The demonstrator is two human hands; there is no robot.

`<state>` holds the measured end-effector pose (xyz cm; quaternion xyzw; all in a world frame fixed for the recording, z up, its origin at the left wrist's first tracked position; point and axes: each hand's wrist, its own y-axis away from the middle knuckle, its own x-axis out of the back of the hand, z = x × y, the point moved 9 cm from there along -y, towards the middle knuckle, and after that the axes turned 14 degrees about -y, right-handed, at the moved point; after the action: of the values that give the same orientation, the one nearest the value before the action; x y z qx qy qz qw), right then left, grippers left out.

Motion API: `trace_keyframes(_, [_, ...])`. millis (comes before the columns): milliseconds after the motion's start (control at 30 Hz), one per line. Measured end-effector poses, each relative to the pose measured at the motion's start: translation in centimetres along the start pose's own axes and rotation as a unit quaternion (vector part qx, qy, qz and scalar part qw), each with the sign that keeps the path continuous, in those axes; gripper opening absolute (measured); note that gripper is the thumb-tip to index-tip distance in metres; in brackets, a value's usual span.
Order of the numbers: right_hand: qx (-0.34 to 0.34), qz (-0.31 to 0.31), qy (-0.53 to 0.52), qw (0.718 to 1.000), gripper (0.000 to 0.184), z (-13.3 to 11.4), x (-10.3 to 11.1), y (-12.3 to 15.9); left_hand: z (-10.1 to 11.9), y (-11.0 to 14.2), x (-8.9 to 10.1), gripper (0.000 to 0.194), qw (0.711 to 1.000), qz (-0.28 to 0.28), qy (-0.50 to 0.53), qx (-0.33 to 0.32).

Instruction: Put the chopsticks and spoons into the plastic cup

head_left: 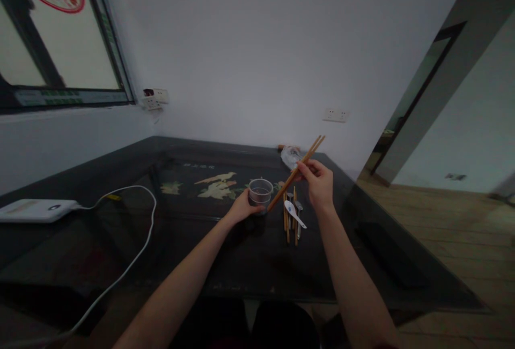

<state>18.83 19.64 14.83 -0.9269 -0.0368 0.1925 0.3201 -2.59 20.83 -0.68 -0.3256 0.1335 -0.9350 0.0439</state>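
My left hand (242, 207) is wrapped round a clear plastic cup (260, 191) that stands upright on the dark table. In my right hand (317, 177) is a pair of wooden chopsticks (287, 184), pinched near the middle. The chopsticks slant, their upper ends pointing up and right, their lower ends beside the cup's right side. Below my right hand lies a small pile on the table: several more chopsticks (288, 234), a white spoon (295, 215) with a blue mark, and metal cutlery (299, 207) partly covered by the spoon.
A crumpled clear plastic bag (290, 157) lies at the table's back edge. On the left, a white power bank (38, 210) trails a white cable (149, 231) across the dark table (169, 263). A flat black object (390, 252) rests at the right. Behind is a white wall (249, 59).
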Motion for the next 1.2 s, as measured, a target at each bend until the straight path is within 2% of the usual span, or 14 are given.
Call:
trace_keyframes(133, [0.049, 0.049, -0.012, 0.998, 0.025, -1.2, -0.1, -2.3, -0.2, -0.1, 0.1, 0.068, 1.0, -0.005, -0.011, -0.009])
trace_keyframes(267, [0.062, 0.028, 0.024, 0.997, 0.029, -0.5, -1.7, -3.9, -0.5, -0.2, -0.1, 0.074, 1.0, -0.019, -0.009, -0.005])
trace_keyframes(333, [0.042, -0.016, 0.064, 0.997, 0.031, 1.0, -3.2, -4.1, -0.4, -0.2, -0.1, 0.073, 1.0, -0.023, 0.004, -0.008])
trace_keyframes(467, [-0.031, -0.111, 0.123, 0.986, 0.033, 5.5, -5.7, -3.8, -0.1, -0.1, -0.1, 0.071, 1.0, -0.028, 0.009, -0.011])
trace_keyframes(600, [-0.093, -0.157, 0.167, 0.969, 0.028, 9.6, -6.2, -3.2, -0.1, 0.0, 0.0, 0.069, 1.0, -0.025, -0.001, -0.004])
trace_keyframes(733, [-0.136, -0.183, 0.188, 0.955, 0.021, 11.8, -6.3, -2.7, 0.1, 0.0, 0.1, 0.069, 1.0, -0.025, 0.005, -0.008])
trace_keyframes(967, [-0.171, -0.162, 0.16, 0.959, 0.02, 12.5, -5.8, -1.9, -0.4, -0.2, -0.2, 0.071, 0.999, -0.025, 0.02, -0.012])
trace_keyframes(1200, [-0.17, -0.172, 0.154, 0.958, 0.023, 12.8, -6.0, -1.5, -0.1, -0.2, -0.1, 0.07, 0.999, -0.024, 0.015, -0.023])
